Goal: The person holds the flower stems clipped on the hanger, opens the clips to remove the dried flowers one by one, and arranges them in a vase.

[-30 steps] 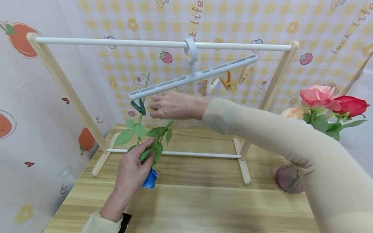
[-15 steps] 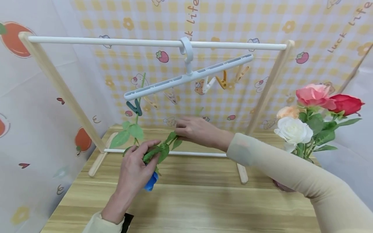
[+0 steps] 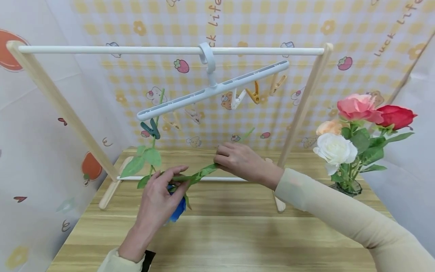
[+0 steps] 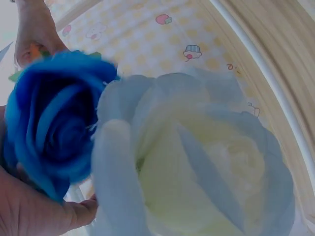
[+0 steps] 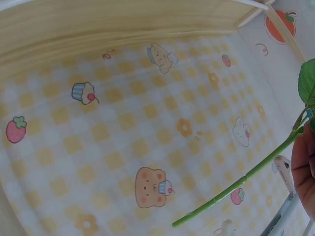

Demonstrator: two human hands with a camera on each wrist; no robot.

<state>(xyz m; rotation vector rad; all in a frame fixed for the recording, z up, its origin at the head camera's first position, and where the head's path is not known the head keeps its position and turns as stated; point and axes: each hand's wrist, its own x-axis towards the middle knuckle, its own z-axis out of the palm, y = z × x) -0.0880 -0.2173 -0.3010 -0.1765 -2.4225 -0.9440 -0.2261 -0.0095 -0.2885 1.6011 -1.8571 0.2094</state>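
Observation:
In the head view my left hand [image 3: 161, 200] holds a blue rose [image 3: 178, 212] by its leafy stem close below the bloom, which hangs downward. My right hand [image 3: 238, 160] pinches the same stem farther along, and its bare green end [image 5: 216, 199] sticks out past the fingers in the right wrist view. A green clip [image 3: 150, 129] on the hanger's left end grips another stem [image 3: 153, 142], hanging head down. In the left wrist view a white rose [image 4: 211, 162] fills the foreground beside the blue bloom; my left hand hides it in the head view.
A pale blue hanger [image 3: 224, 87], tilted down at left, hooks over the rack's white top rod [image 3: 265, 50]. Several clips dangle from it, among them a white clip [image 3: 238, 99] and an amber clip [image 3: 254, 93]. At right, a white rose [image 3: 335, 149] stands among mixed roses in a vase [image 3: 353, 190].
My right hand has come down and right from the hanger to the blue rose's stem, which now lies more nearly level. The left hand stays on the stem near the bloom.

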